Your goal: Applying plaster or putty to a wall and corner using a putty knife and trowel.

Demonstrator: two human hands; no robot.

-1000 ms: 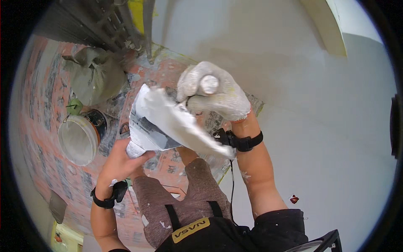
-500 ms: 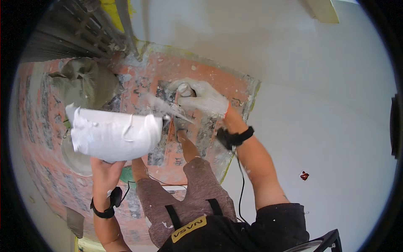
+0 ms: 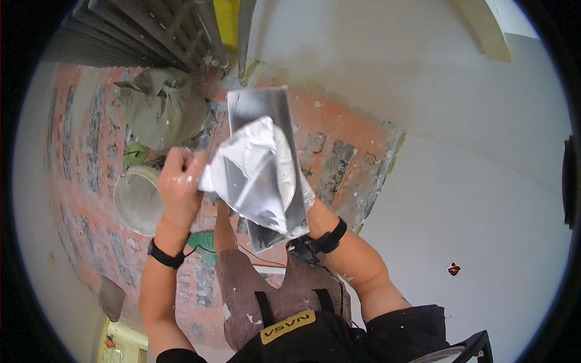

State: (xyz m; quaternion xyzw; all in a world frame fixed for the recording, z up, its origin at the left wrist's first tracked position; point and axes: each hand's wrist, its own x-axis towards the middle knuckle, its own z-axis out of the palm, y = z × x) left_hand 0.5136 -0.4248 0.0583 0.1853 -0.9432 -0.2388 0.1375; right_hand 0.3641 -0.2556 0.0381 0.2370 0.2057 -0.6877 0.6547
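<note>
White-smeared, fan-shaped metal scraper [image 3: 259, 178], gripped by left hand [image 3: 180, 189], overlaps rectangular silver trowel [image 3: 263, 107]; right hand [image 3: 309, 197] mostly hidden, hold unclear; pink sheeting [image 3: 331, 119], pale wall [image 3: 436, 206].

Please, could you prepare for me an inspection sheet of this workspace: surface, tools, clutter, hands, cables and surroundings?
Surface: reddish floor sheet with dark patches and pale splashes.
Tools: wide putty knife carrying white paste, in front of a long metal trowel blade; whether they touch is unclear.
Clutter: pale bucket, crumpled bag and green item, all at the left.
Hands: bare left hand grips the putty knife; right hand is mostly hidden behind the trowel blade, grip not visible.
Cables: thin dark cord near the right wristband.
Surroundings: broad pale surface at the right; grey ribbed fixture at upper left.
</note>
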